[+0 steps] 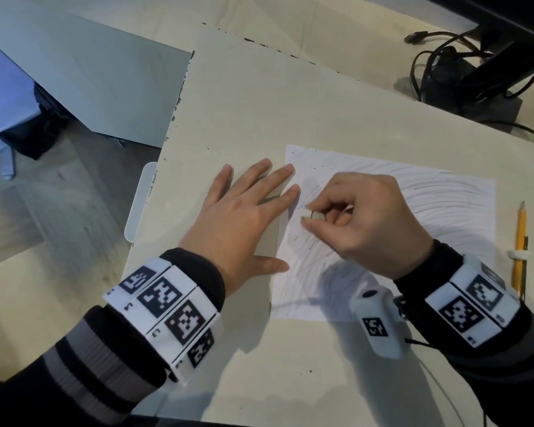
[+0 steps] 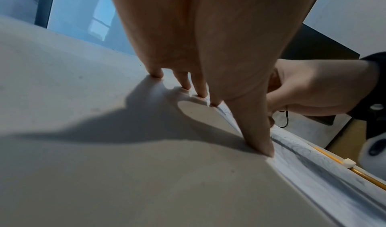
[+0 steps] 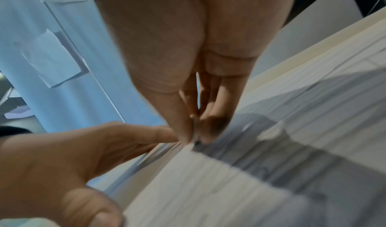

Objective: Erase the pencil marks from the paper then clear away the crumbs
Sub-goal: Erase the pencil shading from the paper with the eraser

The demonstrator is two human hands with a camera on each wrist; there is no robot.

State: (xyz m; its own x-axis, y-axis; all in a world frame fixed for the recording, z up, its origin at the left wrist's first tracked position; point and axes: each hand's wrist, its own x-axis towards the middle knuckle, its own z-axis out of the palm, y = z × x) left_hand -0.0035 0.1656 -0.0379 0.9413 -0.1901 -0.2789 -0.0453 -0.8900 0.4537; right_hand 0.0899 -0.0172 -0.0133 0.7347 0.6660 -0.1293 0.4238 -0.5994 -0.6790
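A white sheet of paper [image 1: 444,211] covered in curved pencil strokes lies on the beige table [image 1: 259,103]. My left hand [image 1: 244,211] lies flat with straight spread fingers, its fingertips [image 2: 200,95] and thumb [image 2: 261,141] pressing the paper's left edge [image 2: 303,151]. My right hand [image 1: 361,217] pinches a small white eraser [image 1: 307,213] between thumb and fingers, low over the left part of the sheet. In the right wrist view the eraser [image 3: 194,128] shows only as a thin sliver between the pinching fingers [image 3: 213,128]. Small dark crumbs [image 1: 313,161] dot the paper's upper left.
A yellow pencil [image 1: 520,245] with a white grip lies just right of the paper; it also shows in the left wrist view as the pencil [image 2: 334,156]. A monitor stand [image 1: 475,87] with black cables sits at the back right. The table's left edge [image 1: 167,140] is chipped.
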